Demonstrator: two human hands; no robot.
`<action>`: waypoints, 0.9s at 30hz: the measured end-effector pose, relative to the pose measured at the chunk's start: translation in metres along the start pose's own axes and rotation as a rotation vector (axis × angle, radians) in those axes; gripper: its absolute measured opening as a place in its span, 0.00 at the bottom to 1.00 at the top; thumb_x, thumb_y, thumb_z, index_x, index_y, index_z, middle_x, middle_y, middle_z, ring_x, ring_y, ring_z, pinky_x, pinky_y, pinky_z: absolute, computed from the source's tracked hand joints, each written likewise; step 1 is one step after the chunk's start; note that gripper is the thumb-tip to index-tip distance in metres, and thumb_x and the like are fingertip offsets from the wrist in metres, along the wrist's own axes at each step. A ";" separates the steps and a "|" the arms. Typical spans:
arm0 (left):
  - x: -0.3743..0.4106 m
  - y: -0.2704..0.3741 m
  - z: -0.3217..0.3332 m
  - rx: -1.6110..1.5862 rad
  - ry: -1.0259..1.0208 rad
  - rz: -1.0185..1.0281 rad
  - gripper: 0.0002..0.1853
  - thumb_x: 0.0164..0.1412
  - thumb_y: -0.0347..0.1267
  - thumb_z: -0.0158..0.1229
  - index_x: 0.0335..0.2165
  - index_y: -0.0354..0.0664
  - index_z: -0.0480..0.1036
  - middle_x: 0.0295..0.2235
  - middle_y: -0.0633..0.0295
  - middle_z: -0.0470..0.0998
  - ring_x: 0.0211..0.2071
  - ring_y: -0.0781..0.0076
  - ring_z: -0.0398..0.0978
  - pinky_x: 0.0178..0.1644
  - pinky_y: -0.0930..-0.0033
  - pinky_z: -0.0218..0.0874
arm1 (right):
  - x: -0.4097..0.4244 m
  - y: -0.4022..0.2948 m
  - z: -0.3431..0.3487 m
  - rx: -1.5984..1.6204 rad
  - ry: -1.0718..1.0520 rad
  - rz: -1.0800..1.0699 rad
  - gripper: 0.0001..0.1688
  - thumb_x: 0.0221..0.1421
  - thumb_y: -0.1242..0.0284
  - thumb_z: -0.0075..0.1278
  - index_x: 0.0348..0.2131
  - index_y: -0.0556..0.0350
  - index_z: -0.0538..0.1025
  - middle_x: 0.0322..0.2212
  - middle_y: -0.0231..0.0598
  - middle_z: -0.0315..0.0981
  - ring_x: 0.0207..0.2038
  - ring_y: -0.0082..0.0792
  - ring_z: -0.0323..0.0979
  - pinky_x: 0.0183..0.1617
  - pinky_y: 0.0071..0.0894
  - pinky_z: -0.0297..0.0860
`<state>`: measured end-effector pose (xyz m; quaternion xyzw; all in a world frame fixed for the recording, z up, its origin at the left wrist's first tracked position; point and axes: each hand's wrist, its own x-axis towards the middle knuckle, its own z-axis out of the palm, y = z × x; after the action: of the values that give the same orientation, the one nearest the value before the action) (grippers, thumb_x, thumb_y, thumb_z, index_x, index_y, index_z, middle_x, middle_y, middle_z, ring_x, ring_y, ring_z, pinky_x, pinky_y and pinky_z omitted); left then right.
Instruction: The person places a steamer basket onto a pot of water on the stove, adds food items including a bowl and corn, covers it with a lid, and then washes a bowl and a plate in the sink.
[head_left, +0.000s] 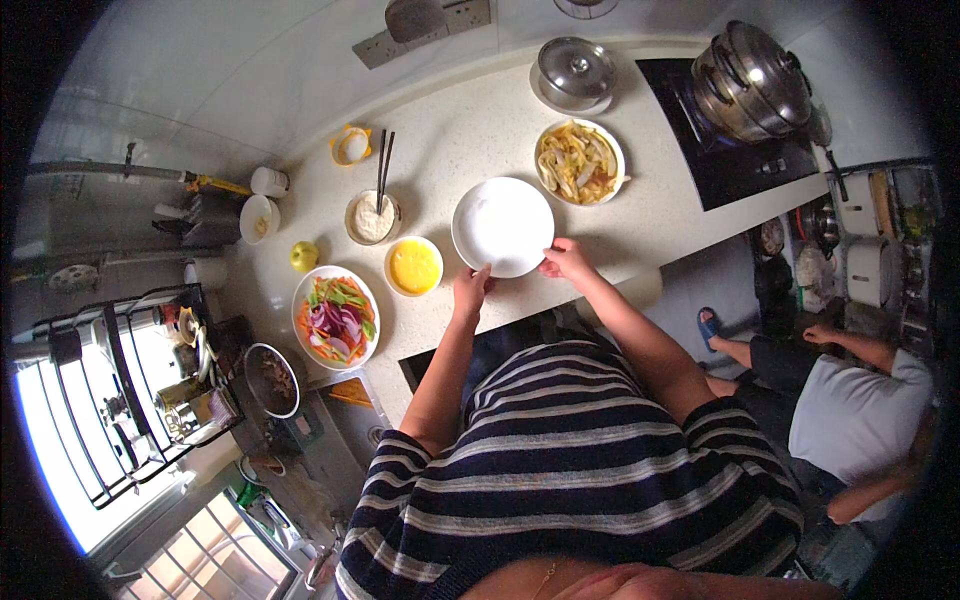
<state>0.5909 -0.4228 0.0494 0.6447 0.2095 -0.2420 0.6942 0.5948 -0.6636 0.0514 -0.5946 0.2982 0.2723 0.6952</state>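
Note:
A bare white plate (503, 226) lies in front of me on the speckled countertop, or just over it. My left hand (472, 290) grips its near left rim, and my right hand (567, 262) grips the near right rim. Left of it stand a bowl of beaten egg (414, 266) and a bowl of flour (373, 218) with dark chopsticks (385, 171) in it. An oval plate of sliced vegetables (337, 318) lies farther left, below a green apple (304, 256). At the right is a bowl of cooked cabbage-like leaves (577, 163).
A lidded metal pot (752, 82) stands on the black gas hob (739, 176). Behind the leaf bowl is a lidded pan (576, 73). A sink (352, 420) lies at the lower left. Another person (847, 420) is at the right, beside shelves.

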 end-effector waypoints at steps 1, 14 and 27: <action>0.000 -0.001 0.001 0.013 0.015 0.003 0.15 0.60 0.35 0.59 0.37 0.30 0.73 0.25 0.60 0.77 0.24 0.75 0.73 0.30 0.73 0.66 | 0.000 0.000 0.000 0.002 0.004 0.001 0.12 0.60 0.68 0.50 0.40 0.56 0.72 0.29 0.36 0.77 0.28 0.30 0.78 0.31 0.30 0.75; -0.003 -0.002 0.003 0.148 0.039 0.025 0.15 0.61 0.35 0.57 0.39 0.30 0.74 0.27 0.59 0.79 0.25 0.76 0.74 0.30 0.73 0.64 | -0.007 0.002 -0.002 -0.044 0.066 0.057 0.16 0.59 0.60 0.53 0.37 0.54 0.73 0.27 0.35 0.78 0.27 0.28 0.77 0.31 0.30 0.75; -0.003 -0.009 0.000 0.138 0.009 0.008 0.14 0.61 0.33 0.55 0.40 0.31 0.74 0.31 0.58 0.79 0.28 0.74 0.76 0.36 0.71 0.67 | -0.011 0.005 0.000 -0.011 0.046 0.111 0.20 0.60 0.55 0.51 0.34 0.55 0.72 0.25 0.37 0.78 0.26 0.32 0.77 0.29 0.33 0.75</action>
<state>0.5837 -0.4232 0.0443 0.6929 0.1927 -0.2502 0.6481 0.5840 -0.6629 0.0564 -0.5869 0.3453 0.2984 0.6687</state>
